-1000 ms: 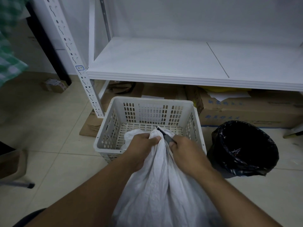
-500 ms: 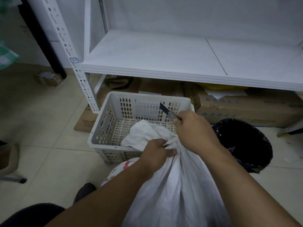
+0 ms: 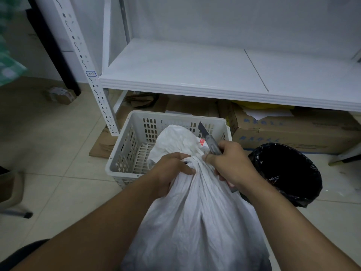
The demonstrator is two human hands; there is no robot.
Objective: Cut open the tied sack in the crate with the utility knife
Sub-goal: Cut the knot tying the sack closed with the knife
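A white woven sack (image 3: 197,222) stands in front of me, its gathered neck between my hands and its loose top (image 3: 175,139) flopping over the white slotted crate (image 3: 125,147). My left hand (image 3: 170,171) grips the bunched neck from the left. My right hand (image 3: 230,165) holds the grey utility knife (image 3: 210,143) by its handle, blade out and pointing up and away over the crate, while its fingers also press the neck from the right. Whether the tie is still on the neck is hidden by my fingers.
A black-lined bin (image 3: 287,171) stands right of the sack. A white metal shelf (image 3: 214,75) hangs over the crate, with its slotted post (image 3: 97,90) at the left. Cardboard boxes (image 3: 293,132) lie under the shelf. Tiled floor stretches to the left.
My right hand with the knife dropped back to the sack's neck, blade still pointing up. The sack's loose top has risen and spread above my left hand.
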